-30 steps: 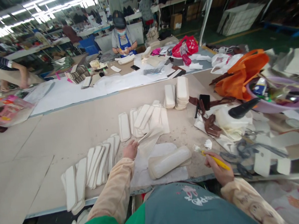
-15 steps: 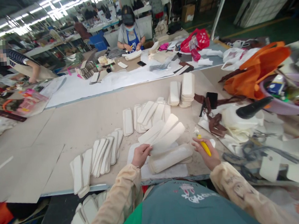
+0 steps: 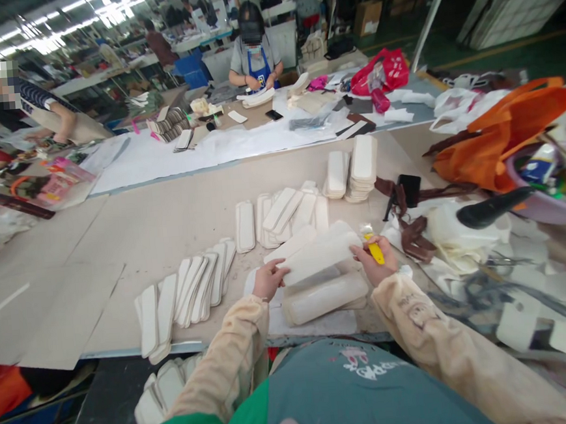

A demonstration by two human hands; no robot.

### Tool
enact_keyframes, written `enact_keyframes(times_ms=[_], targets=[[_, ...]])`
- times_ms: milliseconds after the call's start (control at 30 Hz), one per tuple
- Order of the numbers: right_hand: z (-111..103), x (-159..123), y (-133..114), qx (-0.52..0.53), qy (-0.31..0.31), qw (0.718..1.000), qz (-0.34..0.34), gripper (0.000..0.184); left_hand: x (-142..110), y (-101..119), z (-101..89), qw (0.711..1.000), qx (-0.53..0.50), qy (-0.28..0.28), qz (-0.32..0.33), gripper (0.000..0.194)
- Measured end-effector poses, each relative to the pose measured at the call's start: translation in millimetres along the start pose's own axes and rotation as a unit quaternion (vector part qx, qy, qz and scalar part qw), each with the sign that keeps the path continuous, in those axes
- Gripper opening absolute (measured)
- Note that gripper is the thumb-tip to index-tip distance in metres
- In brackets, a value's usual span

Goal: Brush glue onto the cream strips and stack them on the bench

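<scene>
My left hand pinches the near left end of some white rounded strips, held above the table. In my right hand is a brush with a yellow handle, its pale bristle end pointing away from me. The right thumb and fingertips touch the strips' right end. Below them lies a pile of cream strips on a white sheet. To the left, a fanned row of similar strips runs along the table, with further strips just beyond my hands.
Stacked strips stand at the back right. Right of my hand are a white container with a black spout, brown straps, scissors and an orange bag. A co-worker sits across the table.
My right hand has moved left and up to the strips' right end, brush still in it. The fanned strips in my left hand now lie closer together.
</scene>
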State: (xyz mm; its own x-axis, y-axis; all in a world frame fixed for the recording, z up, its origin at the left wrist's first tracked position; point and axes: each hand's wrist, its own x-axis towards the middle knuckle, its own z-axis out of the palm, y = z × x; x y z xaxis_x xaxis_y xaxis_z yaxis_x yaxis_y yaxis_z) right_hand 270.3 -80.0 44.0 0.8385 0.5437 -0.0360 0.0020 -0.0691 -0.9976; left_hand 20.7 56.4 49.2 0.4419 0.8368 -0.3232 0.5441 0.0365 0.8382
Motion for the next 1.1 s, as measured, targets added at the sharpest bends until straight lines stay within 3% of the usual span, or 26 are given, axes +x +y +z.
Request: enact_keyframes(times_ms=[100, 200, 367, 633, 800, 1100], targets=[[4, -1, 3, -0.140, -0.014, 0.988, -0.067, 0.040, 14, -8, 2.6, 0.999, 0.023, 0.017, -0.038, 0.046], [4, -3, 4, -0.228, -0.044, 0.967, -0.104, 0.039, 22, -16, 2.9, 0.997, 0.051, 0.009, -0.060, 0.034], [-8, -16, 2, -0.259, -0.056, 0.961, -0.081, 0.044, 6, -25, -2.1, 0.993, 0.078, -0.033, -0.076, 0.012], [-46, -49, 21, -0.319, -0.097, 0.941, -0.054, 0.046, -46, -49, 18.0, 0.972, 0.113, -0.142, -0.146, 0.018], [-56, -59, 35, -0.349, -0.105, 0.929, -0.056, 0.047, -56, -49, 31.7, 0.962, 0.202, -0.119, -0.141, 0.020], [-62, -60, 49, -0.393, -0.117, 0.908, -0.085, 0.047, -53, -53, 38.3, 0.948, 0.276, -0.107, -0.117, 0.020]])
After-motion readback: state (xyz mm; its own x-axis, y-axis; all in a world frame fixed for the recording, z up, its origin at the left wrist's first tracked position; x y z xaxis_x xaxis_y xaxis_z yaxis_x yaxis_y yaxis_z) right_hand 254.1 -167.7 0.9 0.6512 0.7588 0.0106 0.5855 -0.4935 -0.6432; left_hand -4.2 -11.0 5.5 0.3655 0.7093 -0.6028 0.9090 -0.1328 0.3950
